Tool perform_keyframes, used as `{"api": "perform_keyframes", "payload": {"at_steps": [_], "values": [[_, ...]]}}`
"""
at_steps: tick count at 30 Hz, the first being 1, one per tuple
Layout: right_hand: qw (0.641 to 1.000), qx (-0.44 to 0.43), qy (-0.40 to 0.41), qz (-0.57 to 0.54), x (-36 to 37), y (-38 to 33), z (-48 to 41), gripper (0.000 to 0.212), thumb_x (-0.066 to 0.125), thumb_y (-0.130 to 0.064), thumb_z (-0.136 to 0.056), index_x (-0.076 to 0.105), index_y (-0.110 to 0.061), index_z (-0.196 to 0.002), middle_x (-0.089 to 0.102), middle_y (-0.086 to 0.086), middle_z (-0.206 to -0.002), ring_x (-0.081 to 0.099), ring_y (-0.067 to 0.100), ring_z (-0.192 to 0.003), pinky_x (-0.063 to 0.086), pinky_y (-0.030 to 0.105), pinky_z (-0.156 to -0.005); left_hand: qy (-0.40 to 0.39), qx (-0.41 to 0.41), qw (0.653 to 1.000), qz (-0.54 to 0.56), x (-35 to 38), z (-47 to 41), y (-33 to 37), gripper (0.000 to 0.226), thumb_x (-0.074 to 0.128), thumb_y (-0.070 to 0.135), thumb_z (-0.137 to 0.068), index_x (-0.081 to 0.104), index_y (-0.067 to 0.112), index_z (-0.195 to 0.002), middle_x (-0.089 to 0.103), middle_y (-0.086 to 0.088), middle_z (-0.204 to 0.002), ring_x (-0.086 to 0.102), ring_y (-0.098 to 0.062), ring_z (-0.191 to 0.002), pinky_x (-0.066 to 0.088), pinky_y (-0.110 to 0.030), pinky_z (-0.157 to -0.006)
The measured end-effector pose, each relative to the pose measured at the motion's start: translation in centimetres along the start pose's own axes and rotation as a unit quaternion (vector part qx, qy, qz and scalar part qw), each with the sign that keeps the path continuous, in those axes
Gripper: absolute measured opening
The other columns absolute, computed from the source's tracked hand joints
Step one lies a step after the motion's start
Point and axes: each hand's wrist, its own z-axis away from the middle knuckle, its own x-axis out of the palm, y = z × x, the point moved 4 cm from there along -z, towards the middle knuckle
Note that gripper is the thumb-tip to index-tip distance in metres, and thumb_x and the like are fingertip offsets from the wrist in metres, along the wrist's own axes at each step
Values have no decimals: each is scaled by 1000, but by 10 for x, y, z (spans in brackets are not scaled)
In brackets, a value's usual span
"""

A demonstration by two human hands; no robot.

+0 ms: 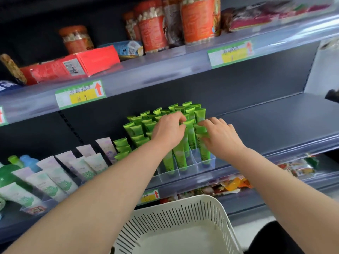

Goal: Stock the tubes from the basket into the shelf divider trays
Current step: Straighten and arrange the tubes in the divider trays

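Note:
Several green tubes [139,125] stand upright, crimped ends up, in a clear divider tray [190,171] on the middle shelf. My left hand [167,130] reaches over the tubes, its fingertips curled onto the top of one tube in the front rows. My right hand [221,136] is at the tray's right side, its fingers pinching the top of a green tube [204,151] that stands in the front right compartment. The white slotted basket [176,217] sits below the shelf, close to me, and no tubes show on its visible floor.
White and lilac tubes [60,176] fill trays to the left, with green and blue bottles [16,167] beyond. The grey shelf [275,121] runs on to the right of the tray. Jars and a red box [77,63] sit on the shelf above, snack packets [229,184] below.

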Motion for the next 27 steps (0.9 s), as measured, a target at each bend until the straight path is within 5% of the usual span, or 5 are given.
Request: {"api": "perform_keyframes", "payload": {"at_steps": [16, 27], "values": [[991, -1, 37, -128, 25, 33, -1, 20, 56, -21, -93, 67, -21, -109, 69, -2, -100, 63, 25, -91, 48, 35, -73, -134, 70, 982, -110, 48, -60, 24, 19, 67, 33, -88, 72, 29, -106, 68, 10, -110, 59, -15, -106, 44, -28, -83], [994, 5, 10, -108, 17, 40, -7, 22, 48, -21, -96, 66, -28, -107, 68, -6, -99, 60, 18, -95, 49, 34, -73, -90, 63, 988, -112, 57, -58, 28, 15, 60, 25, -89, 75, 24, -88, 70, 7, -94, 62, -19, -91, 52, -33, -76]]}}
